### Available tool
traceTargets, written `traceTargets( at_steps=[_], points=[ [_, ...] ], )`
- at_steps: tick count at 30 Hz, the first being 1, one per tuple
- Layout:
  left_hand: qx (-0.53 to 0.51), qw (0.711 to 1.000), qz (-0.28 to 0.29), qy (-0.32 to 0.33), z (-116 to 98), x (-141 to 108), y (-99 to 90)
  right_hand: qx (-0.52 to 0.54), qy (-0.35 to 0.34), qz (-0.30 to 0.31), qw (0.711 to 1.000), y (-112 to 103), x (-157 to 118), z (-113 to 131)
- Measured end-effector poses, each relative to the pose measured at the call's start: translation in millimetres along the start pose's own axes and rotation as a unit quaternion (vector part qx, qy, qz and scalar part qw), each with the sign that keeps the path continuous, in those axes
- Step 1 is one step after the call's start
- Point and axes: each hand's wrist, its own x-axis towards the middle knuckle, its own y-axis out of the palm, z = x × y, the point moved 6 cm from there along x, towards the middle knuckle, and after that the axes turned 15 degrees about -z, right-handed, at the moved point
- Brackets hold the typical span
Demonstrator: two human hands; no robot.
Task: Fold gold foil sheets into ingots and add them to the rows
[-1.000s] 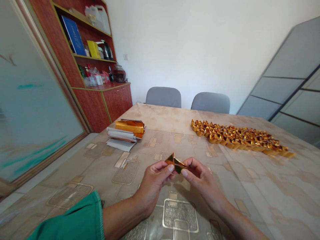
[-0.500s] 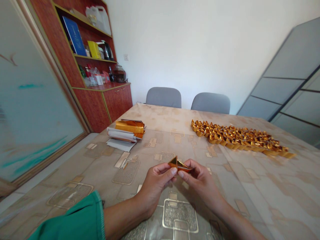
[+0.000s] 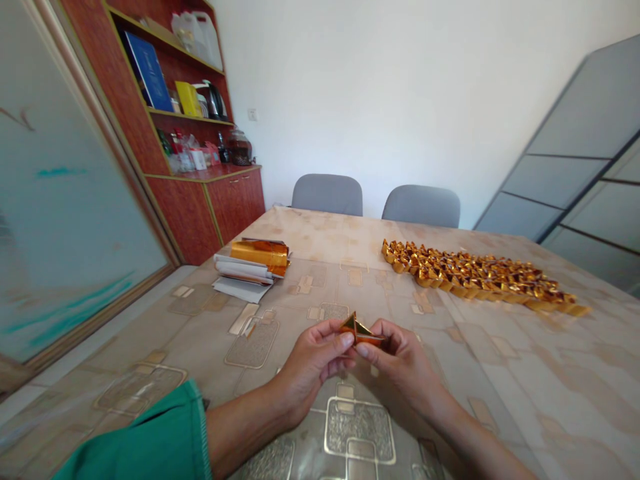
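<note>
Between my two hands, a little above the table, is a small folded gold foil paper piece [image 3: 364,329] with a raised pointed peak. My left hand [image 3: 320,353] pinches its left end between thumb and fingers. On the other end, my right hand [image 3: 400,350] is closed, thumb in front and fingers behind. My fingertips hide parts of both ends. Rows of similar folded gold pieces [image 3: 480,273] stand packed together on the right of the table. To the left lies a stack of gold and white paper sheets [image 3: 253,263], partly curled.
A patterned cloth covers the table [image 3: 200,347]. Two grey chairs [image 3: 327,195] stand at its far side. Behind on the left is a red-brown cabinet [image 3: 235,203] with bottles and boxes on its shelves. A frosted glass panel [image 3: 75,200] stands at the left.
My left hand has shifted slightly, and its lower fingers have moved beneath the folded paper. The right hand stays nearly in place.
</note>
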Motion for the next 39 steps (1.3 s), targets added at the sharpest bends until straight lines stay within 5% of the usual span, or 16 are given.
traceTargets(
  at_steps=[5, 10, 20, 26, 32, 39],
  points=[
    [0.049, 0.994, -0.027, 0.093, -15, 2, -3.5, -0.022, 0.017, 0.023, 0.999, 3, -2, 0],
    [0.044, 0.997, -0.015, 0.06, -10, 1, -3.3, 0.003, 0.05, 0.077, 0.996, 7, -8, -7],
    [0.105, 0.986, -0.033, 0.127, -22, 0, -3.1, 0.016, 0.082, 0.087, 0.993, 7, -7, -12],
    [0.09, 0.991, -0.028, 0.098, -18, 1, -2.9, 0.011, 0.07, 0.069, 0.995, 3, -3, -16],
    [0.024, 0.997, -0.039, 0.063, -16, -2, -4.6, -0.064, -0.083, -0.024, 0.994, -7, 5, 11],
    [-0.002, 1.0, -0.018, 0.011, -3, -6, 1.4, -0.148, -0.168, -0.032, 0.974, -2, -5, 17]
  ],
)
